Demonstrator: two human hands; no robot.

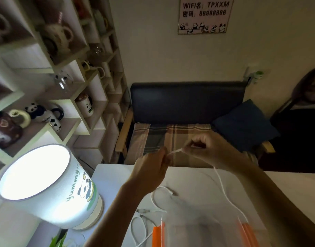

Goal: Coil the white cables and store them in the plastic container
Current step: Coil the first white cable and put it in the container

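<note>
- Both hands are raised above the far edge of the white table (287,186); a short stretch of white cable (222,186) is pulled taut between them.
- Left hand (153,164): closed in a pinch on one end of that stretch.
- Right hand (206,147): fingers curled, pinching the other end; the cable's slack hangs down from it toward the near right.
- Further white cables (144,227) are seen lying loose on the table, left of the clear plastic container (203,230) with orange latches at the near edge.
- A lit panda lamp (51,186) is noted at near left.
</note>
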